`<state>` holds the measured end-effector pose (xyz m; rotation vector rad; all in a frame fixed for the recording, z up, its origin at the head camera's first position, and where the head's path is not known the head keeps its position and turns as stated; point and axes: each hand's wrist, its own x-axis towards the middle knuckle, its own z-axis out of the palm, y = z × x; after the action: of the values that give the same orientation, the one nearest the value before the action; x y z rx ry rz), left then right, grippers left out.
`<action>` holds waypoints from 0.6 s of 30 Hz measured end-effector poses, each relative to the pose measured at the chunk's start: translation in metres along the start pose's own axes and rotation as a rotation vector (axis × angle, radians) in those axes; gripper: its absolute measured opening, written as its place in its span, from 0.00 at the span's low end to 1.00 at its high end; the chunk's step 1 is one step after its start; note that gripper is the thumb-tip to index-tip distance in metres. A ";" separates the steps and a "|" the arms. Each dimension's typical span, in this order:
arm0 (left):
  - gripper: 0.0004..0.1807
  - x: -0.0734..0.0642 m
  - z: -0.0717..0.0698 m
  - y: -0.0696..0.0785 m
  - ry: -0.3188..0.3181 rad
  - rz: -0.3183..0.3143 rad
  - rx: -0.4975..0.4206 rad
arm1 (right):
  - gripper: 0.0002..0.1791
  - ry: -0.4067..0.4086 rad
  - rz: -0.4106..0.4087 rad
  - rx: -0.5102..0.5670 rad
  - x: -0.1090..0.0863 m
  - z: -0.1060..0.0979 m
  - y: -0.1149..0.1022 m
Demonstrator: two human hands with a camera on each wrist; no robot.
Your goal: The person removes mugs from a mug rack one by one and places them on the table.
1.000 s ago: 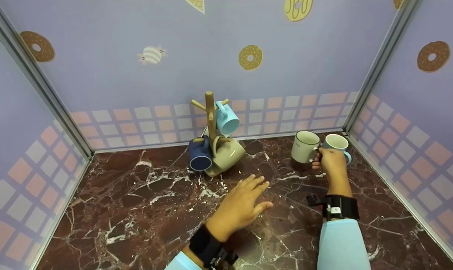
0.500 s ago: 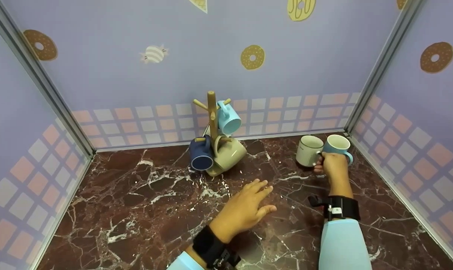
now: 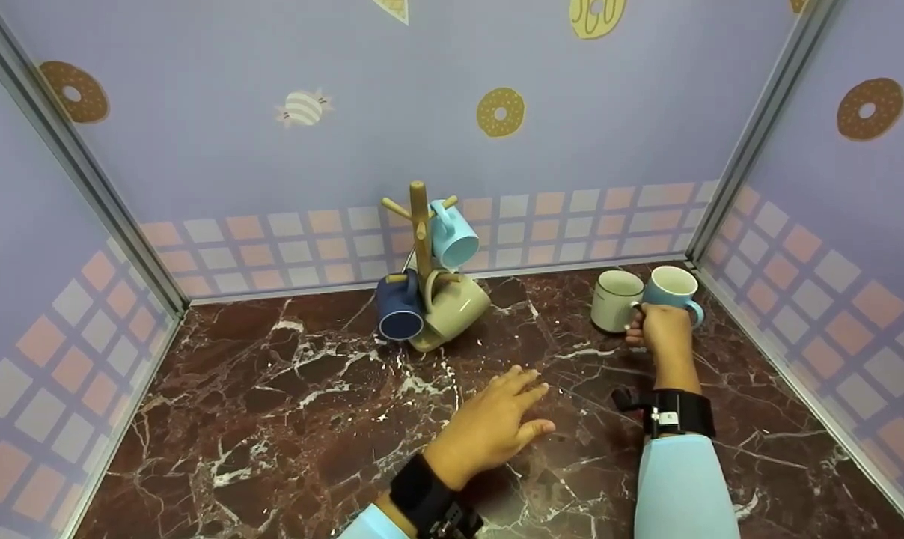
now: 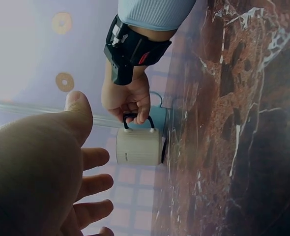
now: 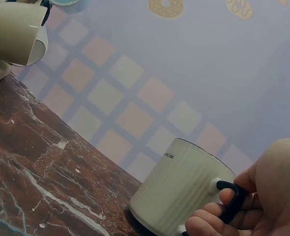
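Observation:
A cream ribbed mug [image 3: 617, 301] with a dark rim stands upright at the back right, its base right at the marble surface. My right hand [image 3: 665, 329] has its fingers curled round the mug's black handle [image 5: 233, 201]. Close behind and to the right is a blue mug [image 3: 675, 288] with a white inside, partly covered by that hand. My left hand [image 3: 489, 423] hovers low over the middle of the table, fingers spread and holding nothing; its thumb and fingers [image 4: 96, 184] also look loose in the left wrist view.
A wooden mug tree [image 3: 419, 224] stands near the back wall. On its pegs hang a light blue mug [image 3: 453, 236], a navy mug [image 3: 399, 307] and a beige mug [image 3: 458, 307]. Patterned panels close in the dark marble table [image 3: 272, 419] at the back and sides.
The cream mug, held by its handle, has come down and slightly right, close beside the blue mug, and stays there over the last half second. My left hand has drifted slightly right and nearer.

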<state>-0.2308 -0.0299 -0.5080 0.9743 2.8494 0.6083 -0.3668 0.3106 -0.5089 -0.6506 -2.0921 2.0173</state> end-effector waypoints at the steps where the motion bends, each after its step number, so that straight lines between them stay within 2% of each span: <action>1: 0.40 0.000 0.001 0.000 -0.001 0.005 0.007 | 0.19 0.014 -0.002 0.000 0.000 0.000 0.001; 5: 0.40 0.001 0.004 0.001 -0.007 0.026 0.031 | 0.18 0.039 0.000 0.005 0.002 -0.003 0.003; 12: 0.40 0.001 0.002 0.000 -0.008 0.015 0.003 | 0.20 0.006 -0.018 -0.113 0.005 -0.009 0.005; 18: 0.39 0.000 0.003 0.001 -0.016 0.006 0.004 | 0.21 -0.003 -0.021 -0.153 0.003 -0.010 0.007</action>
<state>-0.2302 -0.0284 -0.5102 0.9847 2.8356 0.5927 -0.3642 0.3213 -0.5159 -0.6463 -2.2619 1.8616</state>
